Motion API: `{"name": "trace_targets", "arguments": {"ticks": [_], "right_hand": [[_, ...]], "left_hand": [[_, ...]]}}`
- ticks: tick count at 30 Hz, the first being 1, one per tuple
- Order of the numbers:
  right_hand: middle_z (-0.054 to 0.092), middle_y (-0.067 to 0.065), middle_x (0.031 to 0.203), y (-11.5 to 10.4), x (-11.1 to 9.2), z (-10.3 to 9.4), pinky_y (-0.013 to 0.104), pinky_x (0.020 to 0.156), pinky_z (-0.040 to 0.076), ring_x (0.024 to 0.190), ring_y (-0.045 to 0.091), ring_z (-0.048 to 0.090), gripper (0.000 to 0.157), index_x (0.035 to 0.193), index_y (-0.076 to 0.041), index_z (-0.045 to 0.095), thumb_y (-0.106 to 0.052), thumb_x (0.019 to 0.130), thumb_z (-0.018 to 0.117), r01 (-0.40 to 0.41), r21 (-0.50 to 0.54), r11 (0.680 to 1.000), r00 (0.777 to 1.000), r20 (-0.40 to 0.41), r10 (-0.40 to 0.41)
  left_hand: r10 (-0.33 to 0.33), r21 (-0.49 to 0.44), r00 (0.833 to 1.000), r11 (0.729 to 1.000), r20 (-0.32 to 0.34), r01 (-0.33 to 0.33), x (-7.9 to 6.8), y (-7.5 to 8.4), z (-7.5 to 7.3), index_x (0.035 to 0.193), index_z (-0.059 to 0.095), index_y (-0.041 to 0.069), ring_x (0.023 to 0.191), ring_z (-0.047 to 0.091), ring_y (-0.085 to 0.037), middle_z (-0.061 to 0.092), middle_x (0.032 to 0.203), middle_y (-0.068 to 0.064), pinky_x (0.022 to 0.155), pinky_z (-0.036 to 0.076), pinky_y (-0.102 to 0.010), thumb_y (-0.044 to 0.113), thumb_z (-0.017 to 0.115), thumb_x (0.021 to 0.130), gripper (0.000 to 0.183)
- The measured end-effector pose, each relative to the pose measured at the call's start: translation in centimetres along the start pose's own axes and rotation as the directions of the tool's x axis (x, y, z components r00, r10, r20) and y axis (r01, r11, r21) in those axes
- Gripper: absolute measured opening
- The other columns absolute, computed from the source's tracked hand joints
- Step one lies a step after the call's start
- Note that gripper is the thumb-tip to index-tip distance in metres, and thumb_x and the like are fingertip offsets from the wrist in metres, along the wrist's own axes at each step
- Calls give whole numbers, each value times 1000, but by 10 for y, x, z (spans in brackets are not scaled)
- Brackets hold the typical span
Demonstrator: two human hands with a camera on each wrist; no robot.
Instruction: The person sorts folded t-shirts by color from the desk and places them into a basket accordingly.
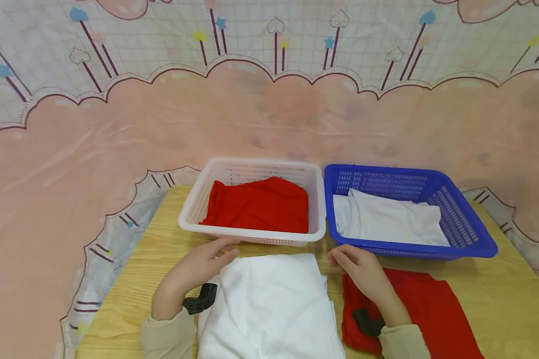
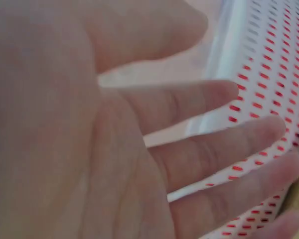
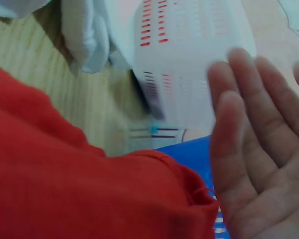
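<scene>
Left hand [image 1: 197,271] at 10 o'clock of the white cloth [image 1: 274,309], right hand [image 1: 364,274] at 2, both loose and empty, so gripping it evenly probably works best.

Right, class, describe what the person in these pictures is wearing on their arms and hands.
The left hand and right hand are gloveless. Plain beige sleeves end around the wrists. Each wrist bears a small, black, angular device; no cable is visible on either.
</scene>
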State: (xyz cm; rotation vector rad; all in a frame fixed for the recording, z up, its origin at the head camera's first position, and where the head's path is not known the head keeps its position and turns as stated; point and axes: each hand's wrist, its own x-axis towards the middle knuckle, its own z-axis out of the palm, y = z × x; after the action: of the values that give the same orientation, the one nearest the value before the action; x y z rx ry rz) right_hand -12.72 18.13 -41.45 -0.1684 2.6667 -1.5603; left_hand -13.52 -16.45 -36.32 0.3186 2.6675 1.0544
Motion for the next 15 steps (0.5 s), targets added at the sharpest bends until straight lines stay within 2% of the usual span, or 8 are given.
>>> {"name": "trace_targets", "arguments": {"ticks": [3,5,7,9,12,15], "right_hand": [[61,2,83,0,2,1,34,71,49,79,21,57,35,98,-11,63,-42,88,50,-26,-2,1000,997,70,26],[61,4,84,1,3,2,34,69,50,77,20,59,33,101,-10,62,-38,89,51,-48,16,999,992,118,46],[61,6,85,2,3,3,34,65,50,74,21,60,33,107,-8,60,-34,89,52,-68,36,997,983,176,61],[62,7,85,3,2,4,33,61,51,71,21,61,34,110,-6,58,-33,89,52,-88,36,995,969,233,77],[62,8,80,5,1,4,34,55,50,64,23,60,34,110,-5,58,-33,90,51,-117,29,993,944,313,102],[61,8,73,5,-1,3,35,49,49,56,23,59,34,108,-5,58,-33,91,50,-153,11,988,922,361,138]], "left_hand": [[0,32,1000,999,-6,0,3,-4,-1,124,52,19,101,55,-21,59,111,-1,85,43,-41,35,52,89,38],[-25,30,1000,999,-8,25,3,-8,-2,124,52,17,101,55,-23,58,113,-3,85,43,-41,35,51,90,39],[-64,5,998,998,-4,64,3,-12,-4,125,51,15,99,55,-24,56,115,-5,81,44,-41,37,50,90,41],[-134,-48,991,990,-2,134,2,-18,-6,125,50,14,97,55,-24,56,115,-6,75,47,-38,38,50,89,43],[-208,-102,978,973,4,207,1,-25,-9,125,49,11,83,57,-22,58,102,-9,62,49,-32,40,51,88,47],[-230,-98,973,969,1,229,1,-29,-10,119,51,9,64,56,-19,57,83,-10,53,47,-30,38,52,88,42]]}}
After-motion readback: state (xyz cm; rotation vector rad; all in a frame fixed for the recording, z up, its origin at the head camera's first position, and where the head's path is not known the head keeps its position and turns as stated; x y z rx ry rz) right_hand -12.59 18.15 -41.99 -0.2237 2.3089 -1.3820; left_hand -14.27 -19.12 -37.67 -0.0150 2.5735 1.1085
